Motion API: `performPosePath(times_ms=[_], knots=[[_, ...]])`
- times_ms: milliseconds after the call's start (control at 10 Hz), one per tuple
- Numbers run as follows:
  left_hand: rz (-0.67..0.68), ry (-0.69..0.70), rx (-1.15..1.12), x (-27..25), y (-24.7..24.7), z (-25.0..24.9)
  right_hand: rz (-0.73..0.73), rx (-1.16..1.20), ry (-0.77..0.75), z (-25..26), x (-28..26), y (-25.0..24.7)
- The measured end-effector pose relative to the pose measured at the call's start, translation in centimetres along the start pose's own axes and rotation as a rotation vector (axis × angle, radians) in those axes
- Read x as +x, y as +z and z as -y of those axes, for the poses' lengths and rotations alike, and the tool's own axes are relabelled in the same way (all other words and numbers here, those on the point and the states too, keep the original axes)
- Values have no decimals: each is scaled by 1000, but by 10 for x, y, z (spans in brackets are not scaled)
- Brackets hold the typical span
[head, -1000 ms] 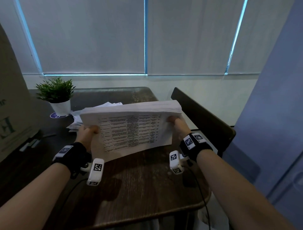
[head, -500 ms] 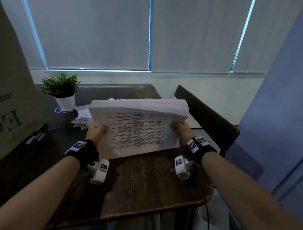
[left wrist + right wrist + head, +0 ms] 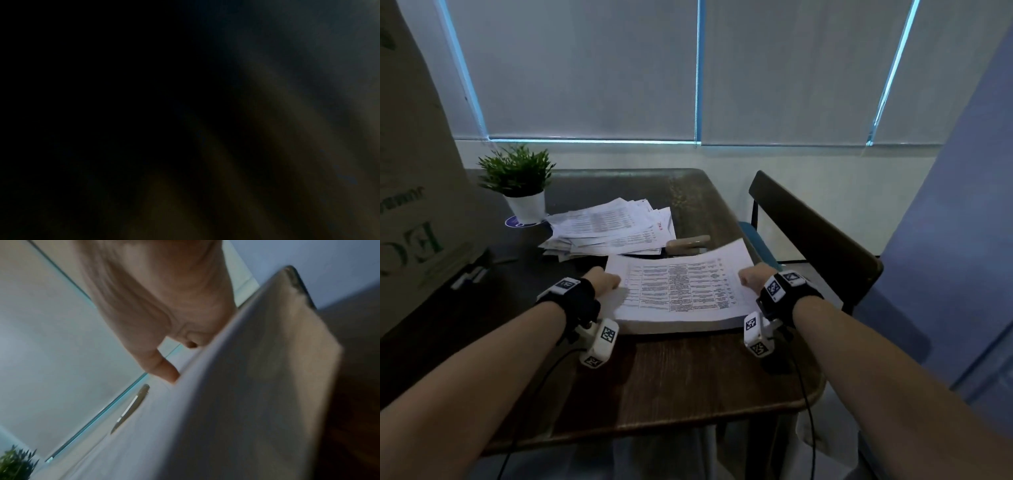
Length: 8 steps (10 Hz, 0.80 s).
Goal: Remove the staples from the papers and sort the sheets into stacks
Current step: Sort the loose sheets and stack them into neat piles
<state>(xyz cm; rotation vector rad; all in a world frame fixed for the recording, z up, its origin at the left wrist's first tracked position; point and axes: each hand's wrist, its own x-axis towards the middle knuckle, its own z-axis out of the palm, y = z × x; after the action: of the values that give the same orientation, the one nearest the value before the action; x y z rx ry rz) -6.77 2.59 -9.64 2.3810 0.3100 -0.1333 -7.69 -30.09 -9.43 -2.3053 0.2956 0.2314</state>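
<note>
1. We hold the thick paper stack [image 3: 681, 291] by its two short sides; it sits low over the near middle of the wooden table [image 3: 688, 383], printed table face up. Far edge looks slightly raised, near edge looks down on the wood.
2. Left hand [image 3: 602, 282] grips the stack's left side, thumb on top. Right hand [image 3: 755, 275] grips the right side; in the right wrist view the thumb [image 3: 164, 369] presses on the top sheet, the other fingers go under the pile.
3. Step in hand, we judge: setting the squared stack down flat. To do it well: lower both sides evenly, keep thumbs pinning the top sheets so nothing fans, slide fingers out sideways only once the pile rests.
4. Keep it clear of the loose sheet pile [image 3: 613, 233] behind, so sorted and unsorted don't mix. The beige tool [image 3: 688, 244] just beyond the far edge looks like a stapler or remover; we can't tell which. Don't trap it under the paper.
5. Hidden: fingers under the stack on both sides. No staples can be made out anywhere; print is too small to read.
6. Left wrist view is near black, useless. Right wrist view is blurred; only the paper edge, thumb and tool show.
7. Potted plant [image 3: 520, 181] and cardboard box [image 3: 410, 192] sit far left; the box is cut off.
</note>
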Motion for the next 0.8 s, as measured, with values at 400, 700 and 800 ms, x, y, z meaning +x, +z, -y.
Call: performPosePath(times_ms=[400, 700, 800], knots=[[-29, 198, 1, 40, -115, -77, 137, 134, -135, 197, 14, -26], [-118, 159, 81, 130, -94, -1, 180, 269, -16, 224, 120, 74], [-45, 106, 119, 152, -92, 8, 149, 293, 11, 222, 152, 84]])
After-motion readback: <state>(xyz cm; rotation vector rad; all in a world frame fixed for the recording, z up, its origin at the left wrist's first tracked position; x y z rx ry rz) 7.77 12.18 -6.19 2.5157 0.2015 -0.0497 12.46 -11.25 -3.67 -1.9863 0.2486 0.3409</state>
